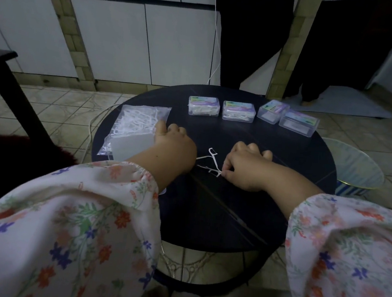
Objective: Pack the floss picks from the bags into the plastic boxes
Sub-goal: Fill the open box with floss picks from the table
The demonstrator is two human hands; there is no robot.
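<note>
floral sleeves (66, 219), round black table (218, 223), tiled floor (57, 100)

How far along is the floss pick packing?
Done: the two left boxes show picks inside. In hand: the right hand pinches loose floss picks on the table; the left hand rests at the bag. Left: the bag holds many picks; the two right boxes look empty.

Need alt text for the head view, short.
Right hand pinches loose white floss picks on a round black table; left hand rests on a clear plastic bag of picks. Four clear plastic boxes line the far edge.
</note>
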